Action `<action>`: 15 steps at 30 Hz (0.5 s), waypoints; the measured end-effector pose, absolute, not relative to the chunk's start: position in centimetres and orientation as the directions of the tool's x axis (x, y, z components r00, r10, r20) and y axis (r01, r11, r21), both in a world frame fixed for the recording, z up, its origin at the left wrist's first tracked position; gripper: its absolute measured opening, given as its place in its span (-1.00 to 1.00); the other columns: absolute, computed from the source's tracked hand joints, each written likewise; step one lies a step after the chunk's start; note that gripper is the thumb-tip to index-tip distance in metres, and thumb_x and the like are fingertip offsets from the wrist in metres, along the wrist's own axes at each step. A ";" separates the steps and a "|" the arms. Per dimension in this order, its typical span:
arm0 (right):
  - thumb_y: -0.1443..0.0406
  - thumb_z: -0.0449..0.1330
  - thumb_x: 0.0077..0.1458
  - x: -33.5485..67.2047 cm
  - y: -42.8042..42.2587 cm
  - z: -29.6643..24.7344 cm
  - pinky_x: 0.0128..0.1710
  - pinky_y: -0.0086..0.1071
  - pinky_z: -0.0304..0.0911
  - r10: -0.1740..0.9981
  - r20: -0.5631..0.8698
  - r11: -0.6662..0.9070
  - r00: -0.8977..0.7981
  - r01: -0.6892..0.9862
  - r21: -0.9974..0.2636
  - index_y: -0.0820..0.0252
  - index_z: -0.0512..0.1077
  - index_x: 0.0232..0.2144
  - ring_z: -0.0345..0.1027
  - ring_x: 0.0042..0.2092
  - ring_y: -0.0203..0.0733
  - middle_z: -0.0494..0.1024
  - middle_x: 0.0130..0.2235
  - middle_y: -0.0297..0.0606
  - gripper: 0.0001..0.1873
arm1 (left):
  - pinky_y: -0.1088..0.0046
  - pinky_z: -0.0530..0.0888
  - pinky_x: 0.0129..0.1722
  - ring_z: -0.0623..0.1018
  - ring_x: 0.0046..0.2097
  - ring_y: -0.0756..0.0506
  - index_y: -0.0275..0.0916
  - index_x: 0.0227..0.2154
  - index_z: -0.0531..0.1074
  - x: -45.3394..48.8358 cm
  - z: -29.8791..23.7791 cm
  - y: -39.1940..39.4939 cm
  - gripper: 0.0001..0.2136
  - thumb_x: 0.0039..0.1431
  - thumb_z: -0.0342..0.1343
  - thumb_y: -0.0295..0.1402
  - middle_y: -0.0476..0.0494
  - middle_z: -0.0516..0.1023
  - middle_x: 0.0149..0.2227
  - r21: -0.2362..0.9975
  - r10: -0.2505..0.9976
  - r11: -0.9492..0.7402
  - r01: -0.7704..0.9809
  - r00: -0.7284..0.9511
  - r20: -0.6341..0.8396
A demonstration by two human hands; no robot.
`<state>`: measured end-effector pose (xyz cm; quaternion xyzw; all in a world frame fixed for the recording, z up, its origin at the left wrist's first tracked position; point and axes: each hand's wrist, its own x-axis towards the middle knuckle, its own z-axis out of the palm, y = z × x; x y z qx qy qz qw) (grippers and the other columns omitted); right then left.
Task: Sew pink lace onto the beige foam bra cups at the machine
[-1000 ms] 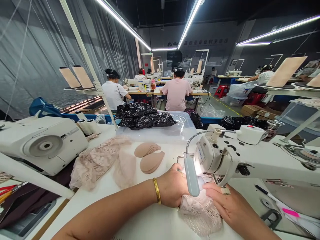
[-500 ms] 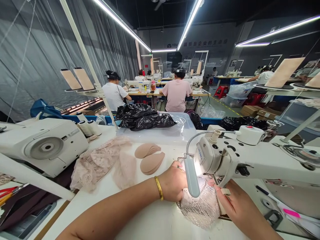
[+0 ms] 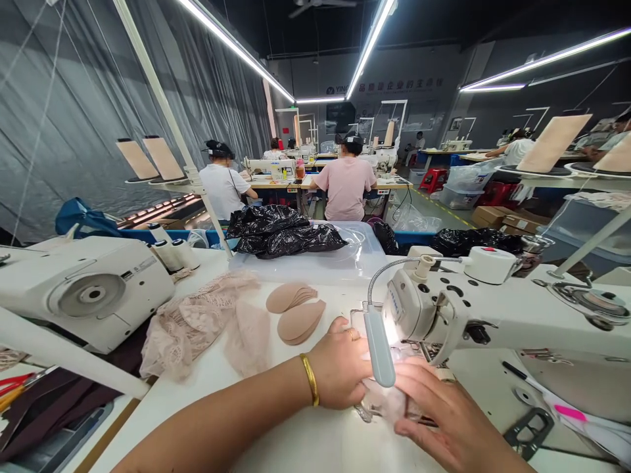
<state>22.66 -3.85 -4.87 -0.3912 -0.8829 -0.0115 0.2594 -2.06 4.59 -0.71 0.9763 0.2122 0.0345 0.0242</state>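
Note:
My left hand (image 3: 340, 368) is curled closed on a small piece of pink lace fabric (image 3: 382, 404) under the head of a white sewing machine (image 3: 468, 309). A gold bangle sits on that wrist. My right hand (image 3: 444, 420) lies over the same lace from the right, fingers bent and pressing it on the table. The machine's small lamp (image 3: 377, 348) on a flexible neck hangs in front of the needle area and hides it. Most of the lace is covered by my hands.
A pile of pink lace (image 3: 202, 322) and two stacks of beige foam cups (image 3: 296, 312) lie on the white table. A second white machine (image 3: 83, 289) stands at left, thread cones (image 3: 172, 253) behind it. Black bags (image 3: 280, 230) lie on a clear bin. Other people sew at far tables.
My right hand has slid left and over the lace, which is now bunched smaller and mostly hidden under both hands. My left hand shifted slightly down.

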 end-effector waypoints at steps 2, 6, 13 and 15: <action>0.16 0.23 0.35 22.5 -3.6 -5.4 -0.05 -0.20 0.48 0.680 0.455 0.689 -0.575 0.713 -0.128 0.08 0.36 0.17 0.54 0.05 0.00 0.61 0.08 -0.14 -0.61 | 0.02 0.23 0.03 0.47 -0.16 -0.25 -0.24 -0.18 0.51 -1.6 -0.7 3.7 -0.77 0.21 0.11 -0.23 -0.25 0.55 -0.18 0.021 0.495 -0.869 0.495 0.869 0.006; 0.48 -0.01 0.34 23.4 -2.9 -6.9 -0.21 -0.29 0.45 0.716 0.386 0.641 -0.582 0.767 -0.034 0.09 0.46 0.03 0.56 -0.21 -0.14 0.65 -0.17 -0.24 -0.64 | 0.03 0.24 0.04 0.46 -0.10 -0.31 -0.32 -0.18 0.52 -1.1 -0.6 2.4 -0.59 0.31 0.06 -0.01 -0.34 0.53 -0.16 0.016 0.579 -0.814 0.581 0.813 -0.062; 0.26 -0.07 0.47 24.7 -2.8 -5.8 -0.06 -0.21 0.49 0.862 0.404 0.432 -0.307 0.862 -0.266 -0.07 0.60 -0.04 0.50 0.07 0.01 0.64 0.01 -0.18 -0.60 | 0.07 0.29 -0.04 0.44 -0.02 -0.36 -0.20 0.04 0.44 -3.2 1.0 3.2 -0.35 0.04 0.30 0.18 -0.34 0.49 0.03 0.147 0.412 -0.887 0.437 0.894 -0.174; 0.19 -0.09 0.49 25.0 -2.8 -5.3 -0.02 -0.22 0.51 0.896 0.345 0.403 -0.282 0.841 -0.361 -0.05 0.62 -0.09 0.49 0.11 0.01 0.61 0.08 -0.16 -0.55 | 0.07 0.27 -0.02 0.43 0.05 -0.39 -0.20 0.03 0.41 -3.6 1.4 3.9 -0.38 0.02 0.36 0.09 -0.34 0.47 0.13 0.232 0.347 -0.896 0.378 0.923 -0.165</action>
